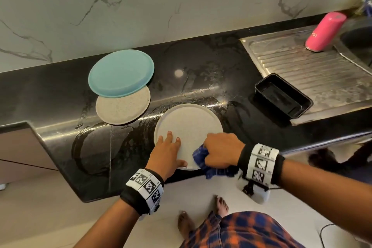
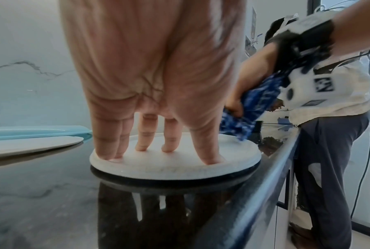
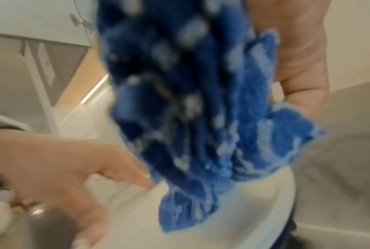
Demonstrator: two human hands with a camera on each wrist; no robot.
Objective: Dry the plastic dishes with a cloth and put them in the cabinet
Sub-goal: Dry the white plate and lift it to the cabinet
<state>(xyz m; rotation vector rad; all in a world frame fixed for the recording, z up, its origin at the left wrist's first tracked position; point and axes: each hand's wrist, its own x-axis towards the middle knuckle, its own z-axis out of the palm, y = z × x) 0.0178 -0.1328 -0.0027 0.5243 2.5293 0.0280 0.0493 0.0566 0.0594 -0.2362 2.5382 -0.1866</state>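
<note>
My left fingers (image 1: 170, 135) press flat on the speckled plate (image 1: 191, 123) at frame centre; my right hand (image 1: 221, 150) clutches the blue cloth (image 1: 201, 159), wiping its near edge. Two plates (image 1: 120, 72) wait upper left, none stored, I'd judge. Wet black worktop (image 1: 201, 78), marble wall.

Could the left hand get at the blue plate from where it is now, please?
Probably yes: the blue plate lies uncovered, overlapping a speckled plate, with bare counter between, but the left hand must first leave the plate it presses.
</note>
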